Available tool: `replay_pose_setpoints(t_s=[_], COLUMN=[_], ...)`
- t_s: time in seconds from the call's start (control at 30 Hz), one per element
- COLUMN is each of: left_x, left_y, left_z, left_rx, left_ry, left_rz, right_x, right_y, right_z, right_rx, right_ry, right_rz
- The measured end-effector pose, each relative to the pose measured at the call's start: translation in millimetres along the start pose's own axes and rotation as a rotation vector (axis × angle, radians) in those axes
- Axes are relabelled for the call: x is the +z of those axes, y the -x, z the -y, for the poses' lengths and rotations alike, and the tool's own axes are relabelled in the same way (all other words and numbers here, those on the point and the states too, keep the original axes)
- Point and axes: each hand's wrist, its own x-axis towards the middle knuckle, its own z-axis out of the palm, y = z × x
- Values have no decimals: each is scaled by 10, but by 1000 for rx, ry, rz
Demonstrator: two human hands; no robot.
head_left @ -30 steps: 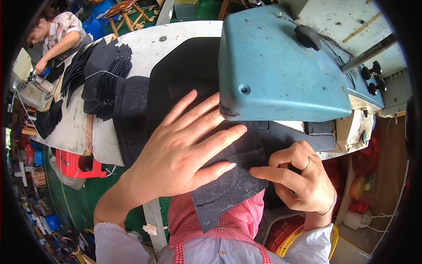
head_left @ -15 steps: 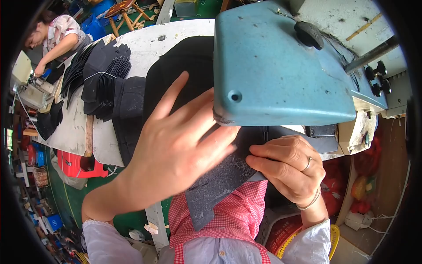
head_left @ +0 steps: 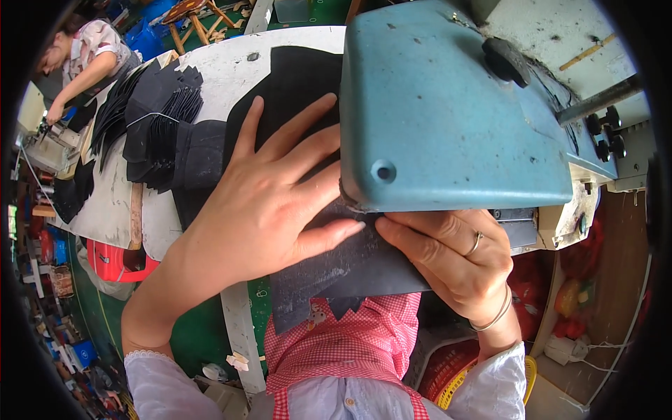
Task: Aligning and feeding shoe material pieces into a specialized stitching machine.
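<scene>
A dark, flexible sheet piece (head_left: 325,273), whitish and scuffed on its surface, lies under the front of a blue machine head (head_left: 455,105) and hangs over the table edge. My left hand (head_left: 269,196) rests on the dark material with fingers spread, its thumb pointing toward my right hand. Thumb and fingers of my right hand (head_left: 448,255) are pressed together at the piece's right side, just below the machine head, which covers some fingertips. More black sheet material (head_left: 294,77) lies beyond my left fingers. Whatever works beneath the machine head is hidden.
Fanned stacks of black cut pieces (head_left: 157,133), one tied, lie on the white table (head_left: 231,59) at left. A co-worker (head_left: 87,63) sits at another machine, far left. Below are a red plastic stool (head_left: 115,260) and a yellow basket (head_left: 462,381). A metal rod (head_left: 598,99) juts out right.
My left hand has spread its fingers farther apart and lies flatter. The dark piece has turned, its lower corner shifting left and up. My right hand has slid slightly left along it.
</scene>
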Motion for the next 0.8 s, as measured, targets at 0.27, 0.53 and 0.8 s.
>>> replay_pose_setpoints(t_s=[0.27,0.53,0.8], left_x=[48,178,7], left_y=[-87,-128,-68], left_z=[237,554,849], left_rx=[62,160,70], left_ry=[25,-128,-36], left_rz=[-60,-166,-433], right_x=[-33,-106,361], right_y=[9,469,989], right_z=[84,365,287], right_rx=[104,18,517], right_ry=[-91,-326,-289], right_rz=[-53,-48,120])
